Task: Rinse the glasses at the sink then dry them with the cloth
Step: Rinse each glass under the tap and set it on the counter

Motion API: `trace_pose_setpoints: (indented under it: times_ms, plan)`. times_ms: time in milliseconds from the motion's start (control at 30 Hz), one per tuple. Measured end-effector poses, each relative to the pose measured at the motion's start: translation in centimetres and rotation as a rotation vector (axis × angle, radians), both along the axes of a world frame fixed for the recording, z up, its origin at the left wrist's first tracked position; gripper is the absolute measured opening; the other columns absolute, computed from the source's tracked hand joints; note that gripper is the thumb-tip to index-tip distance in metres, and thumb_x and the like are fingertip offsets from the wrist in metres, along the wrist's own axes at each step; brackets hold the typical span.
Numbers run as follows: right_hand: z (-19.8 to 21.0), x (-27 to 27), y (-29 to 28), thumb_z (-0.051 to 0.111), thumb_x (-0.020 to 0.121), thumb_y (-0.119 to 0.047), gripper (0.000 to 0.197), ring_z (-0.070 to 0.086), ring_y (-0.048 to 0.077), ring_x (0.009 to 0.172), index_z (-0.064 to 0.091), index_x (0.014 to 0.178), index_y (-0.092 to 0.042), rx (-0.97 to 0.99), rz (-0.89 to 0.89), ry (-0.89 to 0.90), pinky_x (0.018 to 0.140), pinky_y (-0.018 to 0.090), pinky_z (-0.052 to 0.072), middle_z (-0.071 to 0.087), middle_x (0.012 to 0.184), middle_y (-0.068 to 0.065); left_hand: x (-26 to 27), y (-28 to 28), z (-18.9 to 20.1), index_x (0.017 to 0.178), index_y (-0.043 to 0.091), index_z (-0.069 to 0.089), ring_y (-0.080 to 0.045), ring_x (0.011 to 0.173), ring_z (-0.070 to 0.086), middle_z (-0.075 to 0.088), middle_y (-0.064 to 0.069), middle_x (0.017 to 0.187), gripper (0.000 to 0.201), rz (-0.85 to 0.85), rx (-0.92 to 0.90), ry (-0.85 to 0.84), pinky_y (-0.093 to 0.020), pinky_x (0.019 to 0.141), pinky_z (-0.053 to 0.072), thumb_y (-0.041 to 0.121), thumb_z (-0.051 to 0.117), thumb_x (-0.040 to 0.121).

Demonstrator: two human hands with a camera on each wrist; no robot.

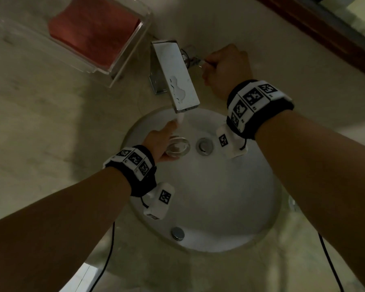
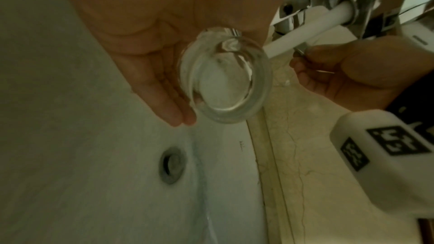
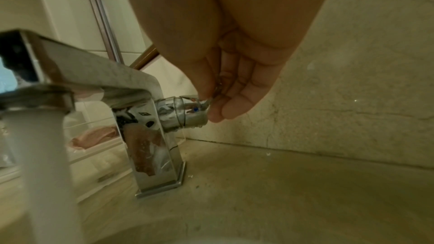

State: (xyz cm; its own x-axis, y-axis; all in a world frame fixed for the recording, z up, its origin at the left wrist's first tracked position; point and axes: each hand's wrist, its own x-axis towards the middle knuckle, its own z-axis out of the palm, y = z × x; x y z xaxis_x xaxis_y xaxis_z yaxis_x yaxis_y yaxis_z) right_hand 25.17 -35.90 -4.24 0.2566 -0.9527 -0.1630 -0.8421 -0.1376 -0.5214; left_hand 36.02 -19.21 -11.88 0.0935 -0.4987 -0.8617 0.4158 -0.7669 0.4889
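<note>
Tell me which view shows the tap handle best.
The right wrist view: the tap handle sits close and side-on, with the right hand pinching its thin lever. The head view shows it small, behind the spout and partly covered by that hand. In the left wrist view only a sliver of the lever shows.

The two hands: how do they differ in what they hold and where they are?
The left hand holds a clear glass over the sink, under the running water; the right hand pinches the thin lever of the tap above the counter. The left hand wraps broadly round the glass; the right hand uses a fingertip pinch. Both wear black-and-white marked wristbands.
</note>
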Motion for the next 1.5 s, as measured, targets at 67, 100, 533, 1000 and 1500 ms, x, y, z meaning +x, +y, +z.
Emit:
trace_pose_setpoints:
  times_ms: [67,100,533,1000,1500]
  plan:
    - [0.2,0.1,0.1,0.050,0.083,-0.041,0.039,0.065,0.031,0.088,0.069,0.093,-0.009,-0.003,0.019,0.031,0.086,0.036,0.053,0.070,0.095,0.013,0.0,-0.2,0.2,0.115,0.005,0.065,-0.028,0.097,0.069,0.069,-0.013,0.108,0.058,0.015,-0.010,0.034,-0.045,0.073,0.062,0.055,0.069,0.085]
    - [0.2,0.1,0.2,0.050,0.084,-0.041,0.039,0.065,0.031,0.089,0.069,0.094,-0.009,-0.005,0.021,0.041,0.085,0.035,0.052,0.070,0.095,0.013,-0.1,-0.3,0.3,0.115,0.002,0.065,-0.029,0.097,0.070,0.070,-0.015,0.110,0.060,0.017,-0.021,0.046,-0.045,0.072,0.062,0.054,0.069,0.085]
    - [0.3,-1.3,2.7,0.071,0.079,-0.016,0.049,0.062,0.028,0.111,0.061,0.126,-0.006,0.277,-0.026,0.050,0.098,0.040,0.052,0.065,0.123,0.013,0.2,-0.3,0.5,0.121,0.015,0.066,-0.020,0.105,0.069,0.070,-0.002,0.116,0.083,-0.097,-0.235,-0.119,-0.037,0.086,0.059,0.038,0.093,0.047]
    - [-3.6,-1.4,11.3,0.067,0.094,-0.028,0.022,0.069,0.024,0.098,0.060,0.112,-0.019,0.789,0.021,-0.349,0.091,0.040,0.058,0.071,0.110,0.007,0.8,0.2,1.9,0.111,0.011,0.071,-0.032,0.093,0.074,0.076,-0.013,0.105,0.041,-0.069,-0.290,-0.097,-0.045,0.083,0.062,0.047,0.053,0.100]
    - [0.5,-4.5,8.6,0.075,0.084,-0.005,0.023,0.072,0.021,0.089,0.073,0.107,-0.008,0.564,0.068,-0.147,0.080,0.032,0.059,0.076,0.090,0.004,1.4,-0.1,2.4,0.086,0.014,0.059,0.007,0.071,0.063,0.064,0.004,0.087,0.023,-0.326,-0.433,-0.296,-0.009,0.063,0.049,0.019,0.082,0.081]
